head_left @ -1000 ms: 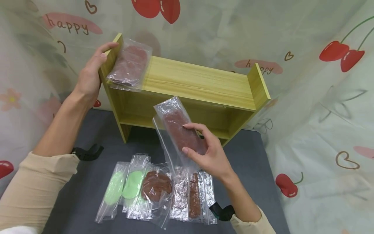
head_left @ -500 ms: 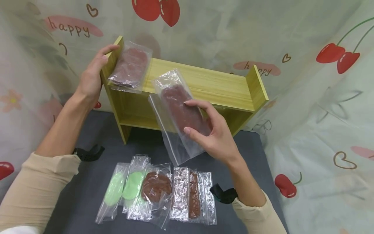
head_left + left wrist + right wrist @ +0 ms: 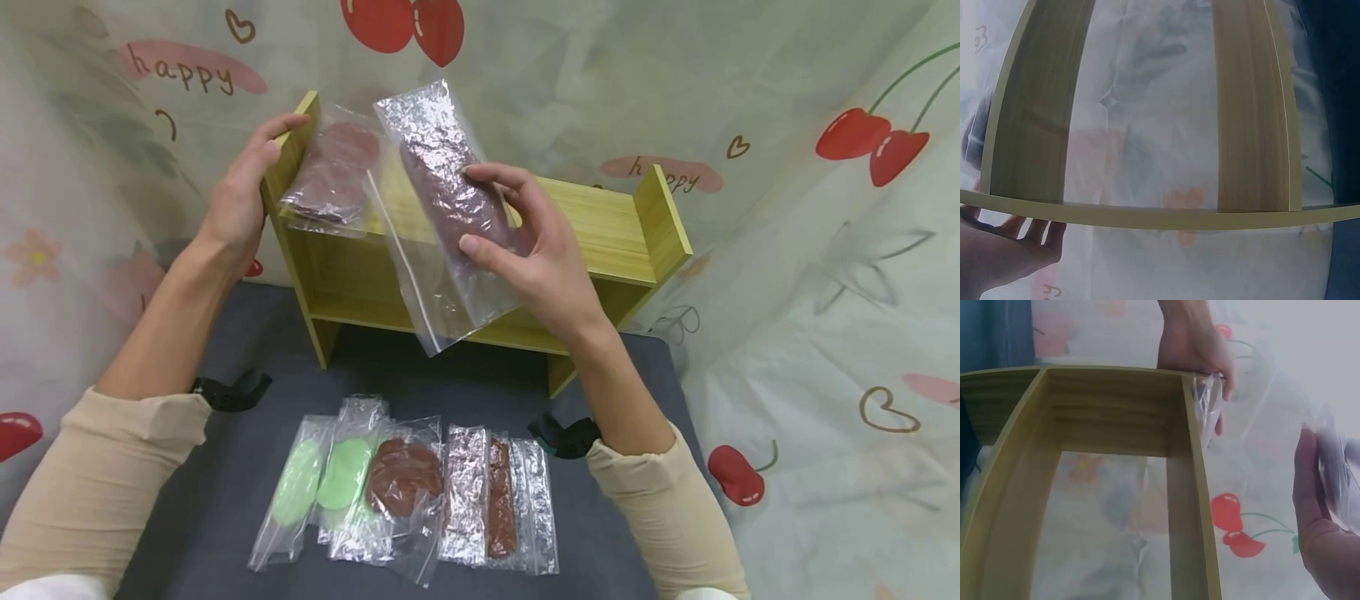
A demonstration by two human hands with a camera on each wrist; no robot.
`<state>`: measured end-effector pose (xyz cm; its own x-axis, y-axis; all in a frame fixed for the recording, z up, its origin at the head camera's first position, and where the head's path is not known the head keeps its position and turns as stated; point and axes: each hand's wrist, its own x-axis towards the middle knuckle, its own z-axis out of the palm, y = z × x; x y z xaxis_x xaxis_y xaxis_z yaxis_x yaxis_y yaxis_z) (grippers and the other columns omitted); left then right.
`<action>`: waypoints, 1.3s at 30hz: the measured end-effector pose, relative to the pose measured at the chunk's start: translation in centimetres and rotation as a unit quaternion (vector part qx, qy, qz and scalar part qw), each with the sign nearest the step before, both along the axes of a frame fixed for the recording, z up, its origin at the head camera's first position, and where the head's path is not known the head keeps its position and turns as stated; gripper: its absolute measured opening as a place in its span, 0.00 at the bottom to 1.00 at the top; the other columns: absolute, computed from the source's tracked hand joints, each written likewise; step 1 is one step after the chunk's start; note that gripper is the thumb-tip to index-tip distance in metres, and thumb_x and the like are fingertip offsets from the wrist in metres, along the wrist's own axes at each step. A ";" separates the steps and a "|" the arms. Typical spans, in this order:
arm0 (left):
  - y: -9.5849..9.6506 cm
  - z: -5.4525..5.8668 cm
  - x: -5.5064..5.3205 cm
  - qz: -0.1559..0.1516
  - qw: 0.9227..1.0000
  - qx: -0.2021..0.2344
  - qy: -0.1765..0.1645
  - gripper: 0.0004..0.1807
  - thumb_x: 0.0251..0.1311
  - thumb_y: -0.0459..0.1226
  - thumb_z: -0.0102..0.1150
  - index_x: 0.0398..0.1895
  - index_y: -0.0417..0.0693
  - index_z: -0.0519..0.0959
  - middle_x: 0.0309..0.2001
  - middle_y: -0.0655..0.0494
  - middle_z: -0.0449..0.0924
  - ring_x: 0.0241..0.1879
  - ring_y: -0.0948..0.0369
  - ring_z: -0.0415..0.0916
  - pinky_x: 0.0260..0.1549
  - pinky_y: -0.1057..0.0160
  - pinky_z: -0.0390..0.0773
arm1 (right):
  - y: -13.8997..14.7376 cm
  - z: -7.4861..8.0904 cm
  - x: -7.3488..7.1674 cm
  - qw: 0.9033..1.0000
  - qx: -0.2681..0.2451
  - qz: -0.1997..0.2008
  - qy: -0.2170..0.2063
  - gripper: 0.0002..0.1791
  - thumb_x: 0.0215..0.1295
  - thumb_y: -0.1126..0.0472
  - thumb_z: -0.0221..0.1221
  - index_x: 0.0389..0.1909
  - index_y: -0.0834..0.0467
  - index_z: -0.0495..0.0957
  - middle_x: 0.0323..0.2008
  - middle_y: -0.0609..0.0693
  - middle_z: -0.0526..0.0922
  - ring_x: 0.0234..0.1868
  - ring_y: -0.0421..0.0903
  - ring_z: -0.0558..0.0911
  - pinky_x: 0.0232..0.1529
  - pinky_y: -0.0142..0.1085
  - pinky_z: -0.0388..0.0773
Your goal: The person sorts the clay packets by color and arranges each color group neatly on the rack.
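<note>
Head view: right hand [image 3: 543,250] pinches a clear-bagged reddish-brown slab [image 3: 450,187] between thumb and fingers, above the top board [image 3: 600,227] of a wooden shelf [image 3: 345,283]. Left hand [image 3: 238,192] grips the shelf's left side panel [image 3: 292,162]. Beside that panel, on the board: similar bag [image 3: 337,167], possibly several stacked. Dark table [image 3: 360,371]: row of bagged green and brown pieces [image 3: 405,477].

We've got pale, creased sheeting [image 3: 517,100] at the back & both sides, printed w/ red cherries [image 3: 851,133], pink ovals w/ "happy" lettering [image 3: 191,67], brown heart outlines [image 3: 892,431] &, far L, an orange flower [image 3: 22,254] (a bit faint, we'd say). Below, we see a flat dark grey surface [image 3: 480,383], its rounded corner near the R-hand sheeting. In the R wrist view, bright glare [image 3: 1316,337] washes out the upper R.
</note>
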<state>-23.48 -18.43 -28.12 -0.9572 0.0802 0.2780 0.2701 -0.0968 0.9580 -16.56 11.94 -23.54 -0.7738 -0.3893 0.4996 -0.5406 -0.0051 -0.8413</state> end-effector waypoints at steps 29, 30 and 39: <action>-0.1 0.0 -0.2 -0.008 1.000 0.004 0.002 0.24 0.77 0.42 0.30 0.70 0.55 0.67 0.73 0.55 0.53 0.66 0.57 0.52 0.61 0.65 0.50 | -6.0 1.0 -8.9 0.968 0.007 -0.124 -0.218 0.28 0.61 0.68 0.66 0.61 0.50 0.73 0.56 0.51 0.75 0.52 0.48 0.78 0.46 0.37 0.80; -0.1 0.0 -0.2 -0.008 1.000 0.004 0.002 0.24 0.77 0.42 0.29 0.70 0.55 0.67 0.73 0.55 0.53 0.66 0.56 0.52 0.61 0.65 0.50 | -6.0 0.9 -8.9 0.965 0.015 -0.133 -0.224 0.27 0.61 0.67 0.67 0.61 0.50 0.74 0.56 0.51 0.75 0.51 0.47 0.78 0.45 0.36 0.80; -0.2 0.0 -0.2 -0.005 1.000 -0.006 0.002 0.25 0.77 0.42 0.29 0.72 0.56 0.66 0.74 0.57 0.52 0.68 0.58 0.49 0.62 0.66 0.48 | -5.9 0.3 -9.1 0.954 0.071 -0.141 -0.253 0.22 0.71 0.59 0.59 0.65 0.51 0.75 0.61 0.43 0.75 0.56 0.39 0.76 0.53 0.33 0.75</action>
